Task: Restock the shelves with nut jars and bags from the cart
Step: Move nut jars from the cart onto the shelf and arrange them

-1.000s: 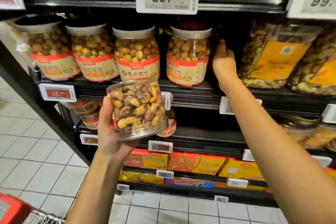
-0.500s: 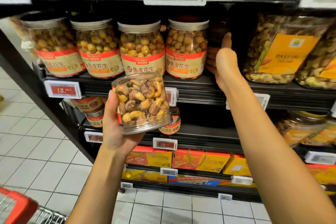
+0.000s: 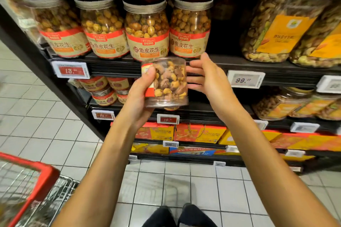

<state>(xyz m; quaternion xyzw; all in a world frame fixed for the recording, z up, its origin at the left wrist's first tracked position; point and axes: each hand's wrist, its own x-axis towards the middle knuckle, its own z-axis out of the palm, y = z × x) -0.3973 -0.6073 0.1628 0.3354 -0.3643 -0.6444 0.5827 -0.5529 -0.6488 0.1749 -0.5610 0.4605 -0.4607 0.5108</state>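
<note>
Jar in hand, not yet shelved — one placement pending.
The nut jar (image 3: 167, 82) is gripped by the left hand (image 3: 137, 97) just below the row of peanut jars (image 3: 147, 29); the right hand (image 3: 208, 77), fingers spread and empty, is brought beside it — withdrawn from the gap right of that row, reached a second ago. What is left in the cart (image 3: 42, 175) cannot be made out.

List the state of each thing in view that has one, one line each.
mixed-nut jar, full, off the shelf, held in front of its edge.
left hand, grips the mixed-nut jar from its left side.
right hand, open, fingers straight beside the jar; contact unclear.
peanut jars, four, lidded, full, upright in a row on the shelf.
large nut packs, full, standing further right on that shelf.
cart, lower left; contents blurred.
</note>
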